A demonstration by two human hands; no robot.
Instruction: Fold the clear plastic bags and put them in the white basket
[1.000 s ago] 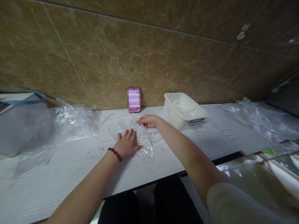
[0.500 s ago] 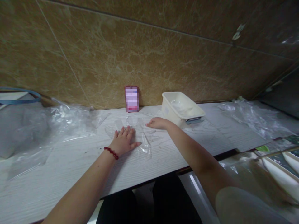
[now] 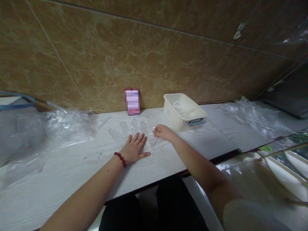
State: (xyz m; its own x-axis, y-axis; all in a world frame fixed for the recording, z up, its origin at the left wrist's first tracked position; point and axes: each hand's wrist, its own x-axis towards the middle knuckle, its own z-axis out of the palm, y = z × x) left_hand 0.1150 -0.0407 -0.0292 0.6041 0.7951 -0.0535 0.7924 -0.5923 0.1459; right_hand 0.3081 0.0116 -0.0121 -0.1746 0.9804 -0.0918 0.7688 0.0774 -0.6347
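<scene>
A clear disposable plastic glove (image 3: 123,127) is spread on the white wood-grain tabletop (image 3: 79,170), its finger shapes pointing at the wall. My left hand (image 3: 135,149) lies flat over the glove with fingers stretched out, a red bead bracelet (image 3: 120,159) on its wrist. At the glove's right side, my right hand (image 3: 163,132) pinches a bit of the thin plastic and pulls it taut. Just beyond my right hand stands a cream plastic box (image 3: 174,117) with clear plastic inside.
A phone (image 3: 132,101) leans against the brown tiled wall (image 3: 101,61). Crumpled clear plastic bags (image 3: 69,126) lie on the left beside a blue band (image 3: 18,106). More clear plastic (image 3: 255,117) is spread at the right. The table's front edge runs close to my legs.
My right hand has closed from a loosely pointing shape into a pinch on the glove's right side. My left hand has shifted slightly right, still flat. The whole view has shifted a little.
</scene>
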